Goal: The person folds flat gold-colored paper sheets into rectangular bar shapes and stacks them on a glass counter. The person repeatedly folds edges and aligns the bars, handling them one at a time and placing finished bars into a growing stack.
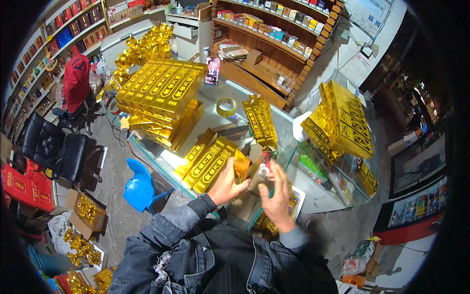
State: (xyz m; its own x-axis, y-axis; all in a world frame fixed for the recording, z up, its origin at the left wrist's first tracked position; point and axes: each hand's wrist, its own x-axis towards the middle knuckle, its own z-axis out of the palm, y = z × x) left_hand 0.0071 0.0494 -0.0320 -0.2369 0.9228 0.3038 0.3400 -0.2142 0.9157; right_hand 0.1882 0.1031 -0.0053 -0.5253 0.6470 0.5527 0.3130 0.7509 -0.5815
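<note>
Seen from above at a glass counter point(205, 120), the left hand point(226, 185) closes its fingers around the end of a gold box point(211, 164) to steady it, while the right hand point(275, 196), fingers loosely curled, pinches a small tape roll point(264, 170) beside it.

Two hands work at the glass counter's point(215, 115) near edge, the left hand point(224, 186) and the right hand point(277, 198); one roll of tape point(226, 107) lies mid-counter; one phone point(212, 71) stands at the far edge. Three stacks of gold boxes: a far-left stack point(161, 88), a right-end stack point(342, 122), a near stack point(208, 161); one blue stool point(139, 188) beside the counter.
</note>
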